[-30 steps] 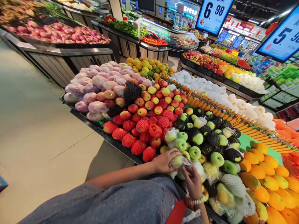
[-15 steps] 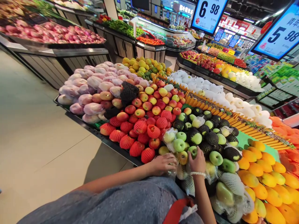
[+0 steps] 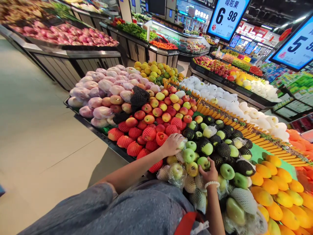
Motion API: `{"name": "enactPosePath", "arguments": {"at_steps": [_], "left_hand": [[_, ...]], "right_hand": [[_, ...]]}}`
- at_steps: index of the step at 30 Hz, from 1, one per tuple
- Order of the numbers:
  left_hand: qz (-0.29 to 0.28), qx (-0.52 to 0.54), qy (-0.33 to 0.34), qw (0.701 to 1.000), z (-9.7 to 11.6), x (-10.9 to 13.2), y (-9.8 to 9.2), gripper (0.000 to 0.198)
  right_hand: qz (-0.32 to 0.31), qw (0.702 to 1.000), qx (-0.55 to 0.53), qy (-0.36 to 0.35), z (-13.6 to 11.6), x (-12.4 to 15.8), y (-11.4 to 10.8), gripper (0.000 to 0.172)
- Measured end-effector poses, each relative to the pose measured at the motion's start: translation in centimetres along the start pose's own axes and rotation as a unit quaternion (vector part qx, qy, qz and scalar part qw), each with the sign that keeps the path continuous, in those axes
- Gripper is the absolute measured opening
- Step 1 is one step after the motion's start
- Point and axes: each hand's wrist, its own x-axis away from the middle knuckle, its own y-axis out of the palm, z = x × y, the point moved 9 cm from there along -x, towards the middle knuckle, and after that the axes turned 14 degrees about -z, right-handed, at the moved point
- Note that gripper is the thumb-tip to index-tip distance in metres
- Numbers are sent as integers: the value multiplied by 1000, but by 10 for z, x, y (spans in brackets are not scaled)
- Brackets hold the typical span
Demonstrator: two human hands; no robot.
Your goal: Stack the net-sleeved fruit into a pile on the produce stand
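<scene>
Fruit stand [image 3: 119, 151], a green apple [image 3: 203, 163] against the right hand [image 3: 209, 173].

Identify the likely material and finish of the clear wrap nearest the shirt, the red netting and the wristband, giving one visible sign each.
Clear wrap: probably thin plastic film, glossy; it is see-through and crinkled.
Red netting: perhaps plastic foam, matte; its mesh looks puffy.
Wristband: pale, perhaps plastic or beads, finish unclear; it looks ridged but too small to settle.
</scene>
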Motion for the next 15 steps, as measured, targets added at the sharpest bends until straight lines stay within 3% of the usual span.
{"name": "enactPosePath", "arguments": {"at_steps": [3, 7, 11, 15], "left_hand": [[-82, -69, -52, 993, -9, -12, 19, 87], [-140, -68, -20, 988, -14, -15, 27, 85], [-164, -53, 4, 985, -20, -28, 11, 64], [-122, -53, -30, 991, -18, -67, -7, 40]], "right_hand": [[27, 996, -12, -87, -10, 1, -3, 66], [16, 996, -9, -85, -9, 2, 0, 63], [12, 998, -39, -50, 2, 4, 1, 77], [6, 998, -57, -32, 6, 5, 2, 72]]}}
